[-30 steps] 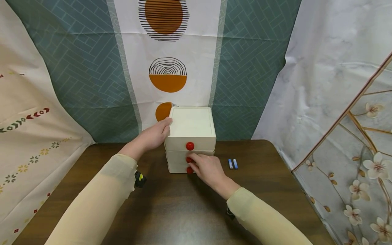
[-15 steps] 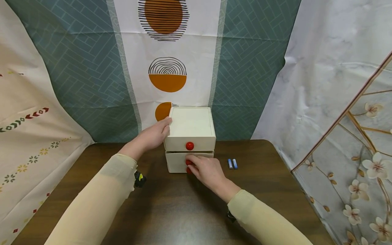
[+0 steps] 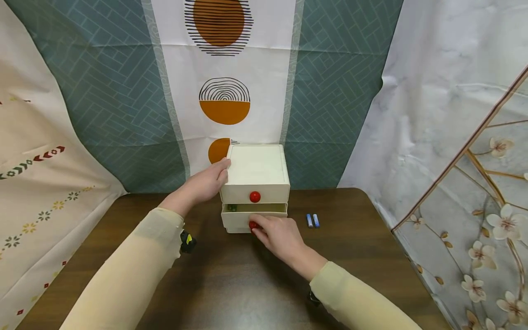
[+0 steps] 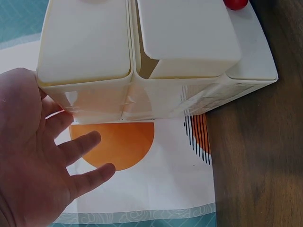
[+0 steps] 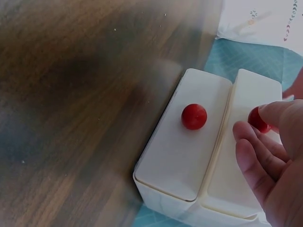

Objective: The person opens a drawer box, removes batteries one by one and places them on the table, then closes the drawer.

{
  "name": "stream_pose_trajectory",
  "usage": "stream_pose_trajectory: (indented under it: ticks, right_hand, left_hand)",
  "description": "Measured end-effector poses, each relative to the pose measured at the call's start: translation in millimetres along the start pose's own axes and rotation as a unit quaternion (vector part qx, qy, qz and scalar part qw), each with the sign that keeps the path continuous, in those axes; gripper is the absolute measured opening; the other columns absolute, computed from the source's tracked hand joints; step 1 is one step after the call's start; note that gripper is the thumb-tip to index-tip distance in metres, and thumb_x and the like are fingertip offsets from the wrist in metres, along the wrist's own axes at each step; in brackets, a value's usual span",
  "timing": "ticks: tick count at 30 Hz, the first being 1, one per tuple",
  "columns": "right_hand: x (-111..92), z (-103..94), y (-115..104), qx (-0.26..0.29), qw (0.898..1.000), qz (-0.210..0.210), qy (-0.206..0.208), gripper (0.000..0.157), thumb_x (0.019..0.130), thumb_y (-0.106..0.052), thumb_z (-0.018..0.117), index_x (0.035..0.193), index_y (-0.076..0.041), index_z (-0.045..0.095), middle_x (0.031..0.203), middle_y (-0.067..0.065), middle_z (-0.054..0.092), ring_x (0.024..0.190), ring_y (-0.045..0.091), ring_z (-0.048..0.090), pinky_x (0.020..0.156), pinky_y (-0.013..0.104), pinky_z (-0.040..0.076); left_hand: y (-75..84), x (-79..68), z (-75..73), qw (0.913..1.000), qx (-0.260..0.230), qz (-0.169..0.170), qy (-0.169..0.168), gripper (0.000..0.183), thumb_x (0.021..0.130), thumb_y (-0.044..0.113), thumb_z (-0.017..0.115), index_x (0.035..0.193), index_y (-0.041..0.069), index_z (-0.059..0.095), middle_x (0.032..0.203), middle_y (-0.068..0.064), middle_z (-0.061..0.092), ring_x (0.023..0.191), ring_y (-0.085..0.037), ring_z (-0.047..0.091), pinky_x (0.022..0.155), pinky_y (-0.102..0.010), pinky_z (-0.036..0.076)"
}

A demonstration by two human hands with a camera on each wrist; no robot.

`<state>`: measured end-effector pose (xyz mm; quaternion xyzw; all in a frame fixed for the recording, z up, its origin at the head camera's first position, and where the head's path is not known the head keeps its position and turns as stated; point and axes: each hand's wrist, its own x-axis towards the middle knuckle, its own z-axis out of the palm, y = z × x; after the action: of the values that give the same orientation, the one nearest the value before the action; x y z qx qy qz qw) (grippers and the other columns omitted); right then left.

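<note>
A small white three-drawer cabinet [image 3: 257, 165] with round red knobs stands at the back of the table. My left hand [image 3: 204, 183] rests against its left side near the top, the lower fingers spread out loosely in the left wrist view. My right hand [image 3: 282, 238] pinches the red knob [image 5: 258, 119] of the middle drawer [image 3: 236, 221]. That drawer is part way out, and something small and green [image 3: 232, 207] shows inside at its left. The top drawer [image 3: 235, 194] is closed. In the right wrist view the bottom drawer [image 5: 170, 156] is closed too.
Two blue-and-white batteries [image 3: 313, 220] lie side by side on the brown wooden table [image 3: 231, 284], right of the cabinet. A patterned green and white cloth [image 3: 264, 96] hangs directly behind it. Other cloths hang at both sides.
The middle drawer has come out toward me with my right hand on its knob, and its inside now shows. My left hand has stayed at the cabinet's side.
</note>
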<state>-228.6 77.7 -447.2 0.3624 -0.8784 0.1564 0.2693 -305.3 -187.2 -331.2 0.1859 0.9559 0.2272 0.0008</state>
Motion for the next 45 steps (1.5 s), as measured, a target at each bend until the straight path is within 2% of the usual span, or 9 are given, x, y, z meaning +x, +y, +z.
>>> stream_pose_trajectory:
  ticks: [21, 45]
  right_hand:
    - [-14, -10.2, -14, 0.008, 1.0, -0.015, 0.008, 0.021, 0.1, -0.022, 0.084, 0.119, -0.025, 0.076, 0.102, -0.015, 0.08, 0.085, 0.005, 0.076, 0.056, 0.033, 0.058]
    - [-28, -15.4, -26, 0.003, 0.999, -0.032, 0.007, 0.024, 0.097, -0.021, 0.087, 0.117, -0.026, 0.076, 0.097, -0.016, 0.078, 0.085, 0.002, 0.074, 0.061, 0.032, 0.062]
  left_hand:
    - [2.2, 0.6, -0.9, 1.0, 0.003, -0.008, -0.004, 0.062, 0.12, 0.031, 0.028, 0.176, 0.003, 0.023, 0.183, -0.015, 0.018, 0.168, -0.033, 0.019, 0.135, -0.052, 0.018]
    - [3.4, -2.8, -1.0, 0.9999, -0.005, -0.01, -0.005, 0.063, 0.12, 0.032, 0.028, 0.176, 0.004, 0.023, 0.183, -0.016, 0.017, 0.168, -0.035, 0.019, 0.135, -0.054, 0.017]
